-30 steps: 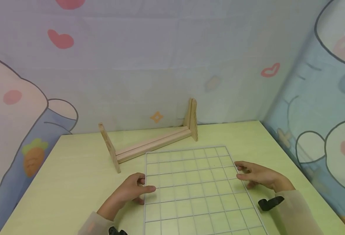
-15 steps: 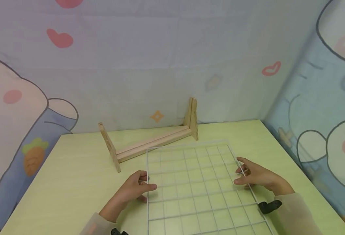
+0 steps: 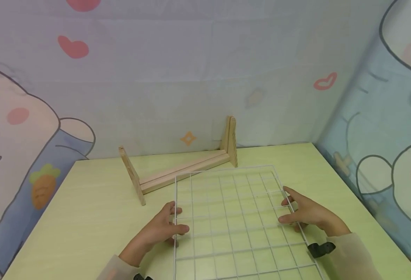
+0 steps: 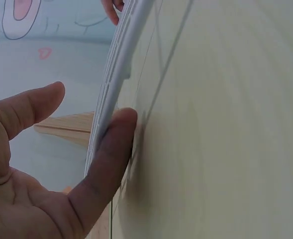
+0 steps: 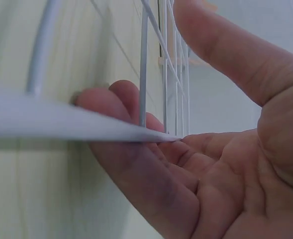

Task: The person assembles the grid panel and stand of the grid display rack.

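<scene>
A white wire grid panel lies between my two hands, its far edge overlapping a wooden stand in the head view. My left hand is at the panel's left edge. The left wrist view shows a finger reaching under the edge, between wire and table, with the thumb raised apart. At the right edge is my right hand. Its fingers pass beneath the edge wire, seen in the right wrist view, while the thumb stands away from the wire.
Behind the panel stands the wooden stand, a long bar between two upright end pieces. All of it is on a pale yellow-green table. A printed cloth with cartoon figures hangs behind and along the sides.
The panel's far edge has risen in the head view and now overlaps more of the wooden bar. The right hand's thumb has come in over the panel; the left hand stays close to its place.
</scene>
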`<state>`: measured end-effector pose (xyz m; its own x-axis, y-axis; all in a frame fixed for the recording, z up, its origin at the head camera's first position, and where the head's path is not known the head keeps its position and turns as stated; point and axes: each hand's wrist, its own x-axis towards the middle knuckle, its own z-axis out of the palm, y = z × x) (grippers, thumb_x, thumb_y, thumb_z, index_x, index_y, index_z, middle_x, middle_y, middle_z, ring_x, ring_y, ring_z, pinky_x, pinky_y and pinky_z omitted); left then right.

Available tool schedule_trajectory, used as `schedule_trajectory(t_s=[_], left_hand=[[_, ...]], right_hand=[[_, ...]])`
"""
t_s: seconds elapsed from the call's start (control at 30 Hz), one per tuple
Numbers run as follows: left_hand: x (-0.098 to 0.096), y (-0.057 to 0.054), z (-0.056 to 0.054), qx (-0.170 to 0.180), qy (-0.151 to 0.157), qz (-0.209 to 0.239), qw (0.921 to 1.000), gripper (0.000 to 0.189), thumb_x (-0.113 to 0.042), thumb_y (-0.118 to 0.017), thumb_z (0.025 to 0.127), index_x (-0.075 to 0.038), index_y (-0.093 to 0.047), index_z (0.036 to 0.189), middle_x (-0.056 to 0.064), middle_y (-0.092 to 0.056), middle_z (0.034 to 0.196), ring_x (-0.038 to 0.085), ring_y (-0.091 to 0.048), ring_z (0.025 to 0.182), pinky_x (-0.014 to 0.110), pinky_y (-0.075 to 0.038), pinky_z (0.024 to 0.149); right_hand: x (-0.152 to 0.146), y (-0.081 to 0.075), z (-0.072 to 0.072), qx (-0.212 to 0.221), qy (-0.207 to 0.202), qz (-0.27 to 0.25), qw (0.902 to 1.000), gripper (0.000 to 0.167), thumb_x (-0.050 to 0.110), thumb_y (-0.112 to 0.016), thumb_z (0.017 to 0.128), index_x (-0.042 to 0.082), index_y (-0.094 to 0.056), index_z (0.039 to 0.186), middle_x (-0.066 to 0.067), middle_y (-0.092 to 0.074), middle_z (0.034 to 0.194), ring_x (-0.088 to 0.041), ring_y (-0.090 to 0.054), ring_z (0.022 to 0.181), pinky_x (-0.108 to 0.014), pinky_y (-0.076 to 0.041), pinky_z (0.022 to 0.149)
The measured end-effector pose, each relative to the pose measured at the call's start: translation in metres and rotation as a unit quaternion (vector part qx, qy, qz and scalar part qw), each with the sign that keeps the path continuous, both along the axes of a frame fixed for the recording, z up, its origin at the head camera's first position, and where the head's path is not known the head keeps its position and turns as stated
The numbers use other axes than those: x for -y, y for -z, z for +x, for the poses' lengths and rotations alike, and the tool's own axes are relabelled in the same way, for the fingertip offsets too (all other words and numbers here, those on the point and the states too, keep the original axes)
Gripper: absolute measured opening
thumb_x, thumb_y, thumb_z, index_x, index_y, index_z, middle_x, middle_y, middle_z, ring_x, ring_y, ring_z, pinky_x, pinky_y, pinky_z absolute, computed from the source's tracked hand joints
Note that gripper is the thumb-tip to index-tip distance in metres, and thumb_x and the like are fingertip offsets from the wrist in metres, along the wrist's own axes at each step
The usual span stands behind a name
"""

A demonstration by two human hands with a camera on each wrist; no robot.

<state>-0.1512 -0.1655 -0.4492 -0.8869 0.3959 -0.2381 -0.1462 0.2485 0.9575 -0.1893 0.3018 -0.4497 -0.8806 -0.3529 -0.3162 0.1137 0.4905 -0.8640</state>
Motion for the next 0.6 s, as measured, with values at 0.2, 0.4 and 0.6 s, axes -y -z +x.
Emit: schedule_trajectory(t_s=[0.2, 0.4, 0.6], left_hand=[[-0.001, 0.002, -0.001, 0.017, -0.003, 0.038, 0.9991, 0.108, -0.008, -0.076, 0.097, 0.007, 0.008, 0.162, 0.033, -0.008, 0.169, 0.034, -0.070, 0.108, 0.040, -0.062, 0.066], [0.000, 0.000, -0.003, 0.009, -0.016, 0.054, 0.9983, 0.107, -0.005, -0.074, 0.097, 0.000, 0.009, 0.165, 0.027, -0.001, 0.173, 0.036, -0.072, 0.105, 0.044, -0.064, 0.067], [0.001, -0.004, -0.003, 0.009, -0.028, 0.055, 0.9980, 0.104, -0.004, -0.071, 0.098, -0.004, 0.007, 0.167, 0.023, 0.000, 0.175, 0.036, -0.072, 0.107, 0.046, -0.063, 0.067]], right_hand=[[0.001, 0.001, 0.001, 0.006, 0.009, -0.011, 0.9999, 0.122, 0.019, -0.089, 0.088, 0.003, 0.002, 0.168, -0.030, -0.038, 0.148, -0.026, -0.060, 0.056, -0.040, -0.055, 0.056], [0.001, -0.004, 0.001, -0.013, 0.010, -0.043, 0.9989, 0.120, 0.015, -0.086, 0.090, 0.004, 0.004, 0.168, -0.034, -0.033, 0.151, -0.028, -0.061, 0.062, -0.044, -0.058, 0.056], [0.000, -0.011, -0.003, -0.017, 0.005, -0.052, 0.9985, 0.121, 0.015, -0.086, 0.091, 0.007, 0.006, 0.169, -0.035, -0.029, 0.153, -0.034, -0.072, 0.086, -0.046, -0.060, 0.059]])
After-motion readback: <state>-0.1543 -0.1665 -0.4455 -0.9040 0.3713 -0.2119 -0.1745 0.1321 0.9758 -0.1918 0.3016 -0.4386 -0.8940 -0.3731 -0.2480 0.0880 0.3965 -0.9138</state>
